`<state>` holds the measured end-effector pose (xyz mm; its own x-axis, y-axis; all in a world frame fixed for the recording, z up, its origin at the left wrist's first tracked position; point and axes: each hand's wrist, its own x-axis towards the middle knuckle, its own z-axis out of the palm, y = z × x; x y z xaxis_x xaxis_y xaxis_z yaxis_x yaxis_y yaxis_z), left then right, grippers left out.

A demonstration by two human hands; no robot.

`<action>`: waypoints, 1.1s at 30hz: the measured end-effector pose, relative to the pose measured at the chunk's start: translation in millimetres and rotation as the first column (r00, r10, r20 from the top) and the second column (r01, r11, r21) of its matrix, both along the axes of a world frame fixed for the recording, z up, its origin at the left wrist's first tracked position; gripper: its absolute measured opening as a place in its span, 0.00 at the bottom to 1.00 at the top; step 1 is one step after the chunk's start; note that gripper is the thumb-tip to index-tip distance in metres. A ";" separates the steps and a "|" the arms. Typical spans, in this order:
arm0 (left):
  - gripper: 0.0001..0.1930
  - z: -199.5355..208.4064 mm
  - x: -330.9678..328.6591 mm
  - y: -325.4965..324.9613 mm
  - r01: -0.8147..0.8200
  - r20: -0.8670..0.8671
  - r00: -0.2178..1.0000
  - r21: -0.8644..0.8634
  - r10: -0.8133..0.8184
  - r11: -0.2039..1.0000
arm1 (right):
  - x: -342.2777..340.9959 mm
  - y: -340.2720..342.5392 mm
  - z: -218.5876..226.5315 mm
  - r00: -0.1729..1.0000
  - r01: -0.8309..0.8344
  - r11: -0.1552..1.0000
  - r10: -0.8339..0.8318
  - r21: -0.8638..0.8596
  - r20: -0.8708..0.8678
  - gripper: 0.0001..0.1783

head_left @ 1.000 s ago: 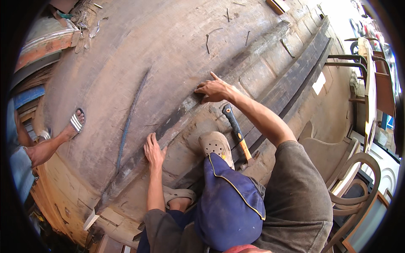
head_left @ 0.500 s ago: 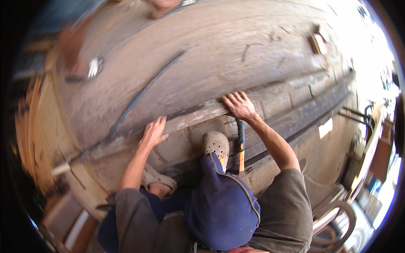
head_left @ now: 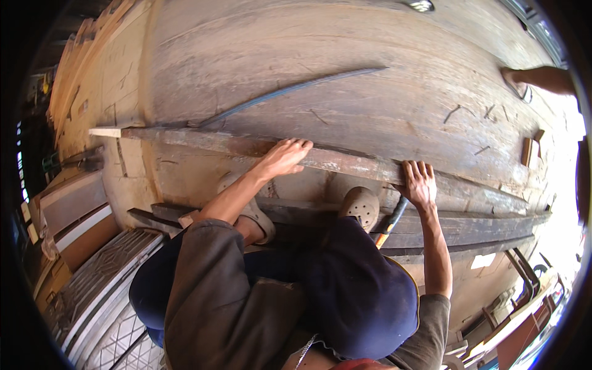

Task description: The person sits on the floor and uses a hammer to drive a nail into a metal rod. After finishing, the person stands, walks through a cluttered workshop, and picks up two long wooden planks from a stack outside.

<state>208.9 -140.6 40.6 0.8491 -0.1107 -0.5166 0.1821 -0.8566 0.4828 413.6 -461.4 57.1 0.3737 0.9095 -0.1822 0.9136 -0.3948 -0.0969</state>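
Note:
A long, weathered wooden beam [head_left: 351,163] lies crosswise in front of me, with a pale end on the left. My left hand [head_left: 280,158] is closed over its middle, fingers reaching across the far edge. Further right, my right hand [head_left: 419,184] grips the same beam, its fingers curled over the top. The beam's underside is hidden. Just below my right hand is a tool handle [head_left: 393,221], black with an orange-yellow section; its head is out of sight behind my knee. My foot in a tan clog [head_left: 361,208] stands close to the beam's near side.
Dark timbers [head_left: 468,231] lie parallel on my side. Beyond the beam are a thin bluish strip [head_left: 290,92], scattered nails or bits of wire, and small wood blocks [head_left: 531,151]. Another person's foot [head_left: 518,84] stands far right. Metal grillwork [head_left: 108,290] leans at lower left.
The view has swung, so beam and hands appear further right and less slanted. Both hands stay on the beam. Another person's feet, before at upper left, now show one at far right.

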 end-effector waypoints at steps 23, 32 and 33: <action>0.40 42.8 -30.3 43.1 -0.179 -0.036 0.980 0.251 0.194 0.951 | -38.6 100.5 -24.6 0.986 -0.096 0.991 0.107 0.090 -0.128 0.15; 0.38 31.2 108.6 -105.0 -0.086 0.319 0.935 -0.222 0.155 0.971 | -58.5 66.1 -39.4 0.985 0.145 0.983 -0.133 0.115 -0.105 0.32; 0.37 16.8 110.6 -111.7 -0.080 0.326 0.933 -0.229 0.154 0.970 | -65.0 56.8 -29.6 0.972 0.232 0.946 -0.214 0.228 -0.102 0.32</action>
